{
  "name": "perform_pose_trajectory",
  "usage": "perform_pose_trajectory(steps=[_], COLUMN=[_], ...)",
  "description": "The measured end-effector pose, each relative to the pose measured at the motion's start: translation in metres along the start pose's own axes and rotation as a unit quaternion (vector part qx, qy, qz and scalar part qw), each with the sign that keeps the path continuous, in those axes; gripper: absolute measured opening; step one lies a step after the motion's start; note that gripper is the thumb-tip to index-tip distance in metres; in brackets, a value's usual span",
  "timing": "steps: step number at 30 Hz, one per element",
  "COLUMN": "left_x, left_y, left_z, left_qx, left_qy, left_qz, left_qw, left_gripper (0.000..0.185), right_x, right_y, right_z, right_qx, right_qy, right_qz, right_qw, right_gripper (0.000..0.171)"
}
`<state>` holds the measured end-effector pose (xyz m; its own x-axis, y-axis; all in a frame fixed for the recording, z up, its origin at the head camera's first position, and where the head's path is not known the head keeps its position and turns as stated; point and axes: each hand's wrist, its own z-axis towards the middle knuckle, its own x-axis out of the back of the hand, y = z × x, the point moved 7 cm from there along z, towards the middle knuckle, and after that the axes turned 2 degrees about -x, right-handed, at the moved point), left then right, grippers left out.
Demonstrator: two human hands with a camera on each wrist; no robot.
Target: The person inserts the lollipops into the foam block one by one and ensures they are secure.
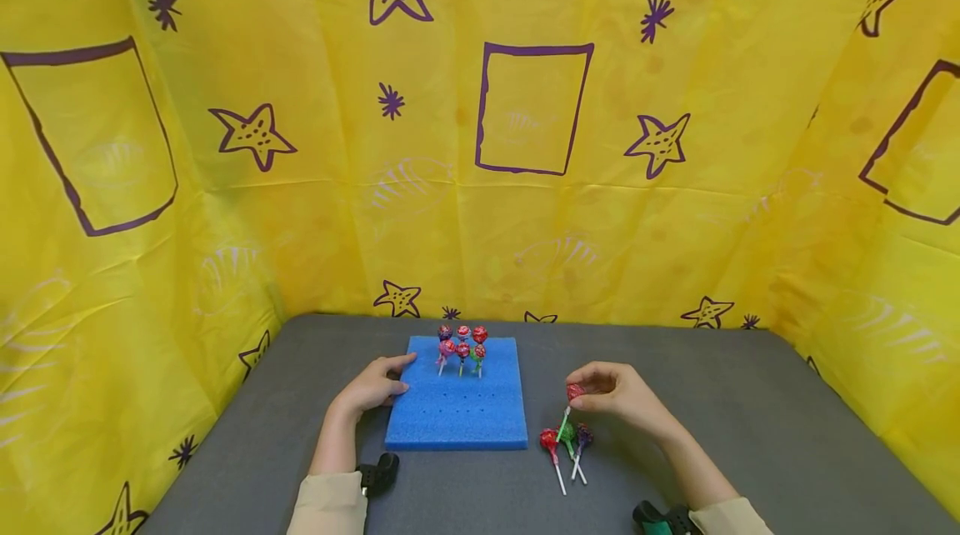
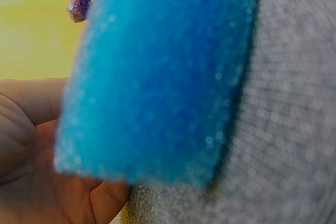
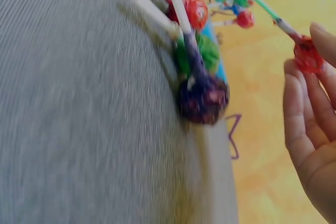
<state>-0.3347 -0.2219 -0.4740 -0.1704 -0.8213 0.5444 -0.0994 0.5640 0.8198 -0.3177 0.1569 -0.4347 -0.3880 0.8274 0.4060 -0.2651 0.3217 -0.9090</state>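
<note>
While right hand [image 1: 626,396] pinches lollipop [image 1: 574,392] | wrapper blurred | foam block [image 1: 457,402] holes faint

Staged recording booth: yellow star-printed backdrop [image 1: 525,185], grey table [image 1: 750,435].

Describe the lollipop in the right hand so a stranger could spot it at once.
Start at the square blue foam block on the grey table. Just right of it, the right hand pinches a red-wrapped lollipop with a green stick by its head. Unlike the three loose lollipops lying below it, it is lifted, stick pointing down.
</note>
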Motion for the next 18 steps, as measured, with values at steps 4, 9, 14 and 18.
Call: perform_pose_trajectory(steps=[4,9,14,18], left_x=[0.000,0.000,0.000,0.000], left_y=[0.000,-0.001,-0.001,0.000], left_z=[0.000,0.000,0.001,0.000], left_qx=[-0.002,-0.005,-0.004,-0.003], left_qy=[0.001,0.000,-0.001,-0.001], left_qz=[0.000,-0.002,-0.004,-0.004], left_qw=[1.0000,1.0000,1.0000,1.0000], left_gripper=[0.056,0.056,0.056,0.056], right_x=[-0.005,-0.015,-0.025,-0.033], right_y=[-0.004,-0.014,-0.021,-0.026], right_z=[0.008,0.018,0.027,0.033], right_qx=[-0.010,0.010,0.024,0.029], right_qy=[0.029,0.045,0.052,0.060], right_qz=[0.006,0.014,0.027,0.039], right_qw=[1.000,0.999,0.998,0.997], right_gripper=[0.042,0.037,0.033,0.036])
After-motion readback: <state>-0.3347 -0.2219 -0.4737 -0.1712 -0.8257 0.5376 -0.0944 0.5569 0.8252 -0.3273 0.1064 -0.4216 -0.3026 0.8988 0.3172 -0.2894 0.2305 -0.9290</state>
